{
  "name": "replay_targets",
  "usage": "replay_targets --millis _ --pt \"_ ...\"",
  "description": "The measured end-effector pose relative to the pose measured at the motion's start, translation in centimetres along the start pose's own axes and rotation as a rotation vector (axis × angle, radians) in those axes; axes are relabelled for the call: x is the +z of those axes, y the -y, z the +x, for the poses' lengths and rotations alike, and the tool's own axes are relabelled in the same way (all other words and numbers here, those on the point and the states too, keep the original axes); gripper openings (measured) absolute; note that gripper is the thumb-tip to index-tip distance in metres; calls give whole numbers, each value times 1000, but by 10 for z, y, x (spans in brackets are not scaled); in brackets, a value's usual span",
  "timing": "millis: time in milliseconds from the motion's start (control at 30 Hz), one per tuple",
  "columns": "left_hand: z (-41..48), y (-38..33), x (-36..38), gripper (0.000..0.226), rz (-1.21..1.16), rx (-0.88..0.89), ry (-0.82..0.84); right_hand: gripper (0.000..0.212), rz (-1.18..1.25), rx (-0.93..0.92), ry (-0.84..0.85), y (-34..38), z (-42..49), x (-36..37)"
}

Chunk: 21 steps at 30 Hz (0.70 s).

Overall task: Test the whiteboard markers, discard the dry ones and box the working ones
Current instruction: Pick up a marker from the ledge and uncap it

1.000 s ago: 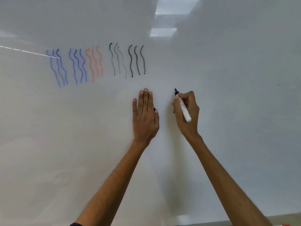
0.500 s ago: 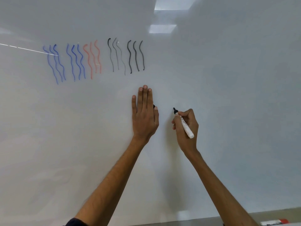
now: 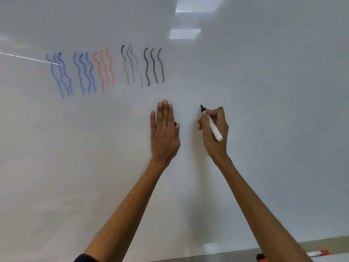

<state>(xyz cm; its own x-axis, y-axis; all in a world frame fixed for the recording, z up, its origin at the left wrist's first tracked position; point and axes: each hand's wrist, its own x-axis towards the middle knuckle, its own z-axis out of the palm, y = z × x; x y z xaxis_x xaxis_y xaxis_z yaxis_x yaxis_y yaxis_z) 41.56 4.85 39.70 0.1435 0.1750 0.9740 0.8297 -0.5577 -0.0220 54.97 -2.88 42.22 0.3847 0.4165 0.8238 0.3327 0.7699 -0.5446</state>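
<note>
My right hand [image 3: 215, 133] grips a white marker [image 3: 214, 129] with its black tip uncapped. The tip touches or nearly touches the whiteboard [image 3: 264, 110], to the right of my left hand. No fresh line shows around the tip. My left hand [image 3: 164, 133] lies flat against the board with straight fingers. A small black cap [image 3: 176, 124] peeks out, pinched between its thumb and forefinger. Up and to the left are groups of wavy test lines: blue [image 3: 71, 74], red [image 3: 103, 70], faint grey-black [image 3: 130, 67] and solid black [image 3: 154, 66].
Below the board's lower edge at the bottom right lies a marker with a red cap [image 3: 319, 253]. Another red and black marker end [image 3: 261, 257] lies beside my right forearm. Ceiling lights reflect in the board at the top.
My right hand dropped with the marker half a second ago and has come back up to where it was. No stroke appeared. My left hand stayed flat on the board.
</note>
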Motion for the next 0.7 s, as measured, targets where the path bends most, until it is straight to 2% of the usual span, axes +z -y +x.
replay_targets --millis 133,333,567,700 --pt "-1 1 4 54 -12 9 -25 15 16 74 -58 -10 -17 -6" --pt "-4 6 10 49 -42 48 -77 11 -4 127 -5 -13 -36 -13" --pt "-6 15 -3 47 -179 84 -41 9 27 237 73 2 -41 -27" --pt "-6 16 -13 47 -246 36 12 12 79 277 98 13 -47 -37"
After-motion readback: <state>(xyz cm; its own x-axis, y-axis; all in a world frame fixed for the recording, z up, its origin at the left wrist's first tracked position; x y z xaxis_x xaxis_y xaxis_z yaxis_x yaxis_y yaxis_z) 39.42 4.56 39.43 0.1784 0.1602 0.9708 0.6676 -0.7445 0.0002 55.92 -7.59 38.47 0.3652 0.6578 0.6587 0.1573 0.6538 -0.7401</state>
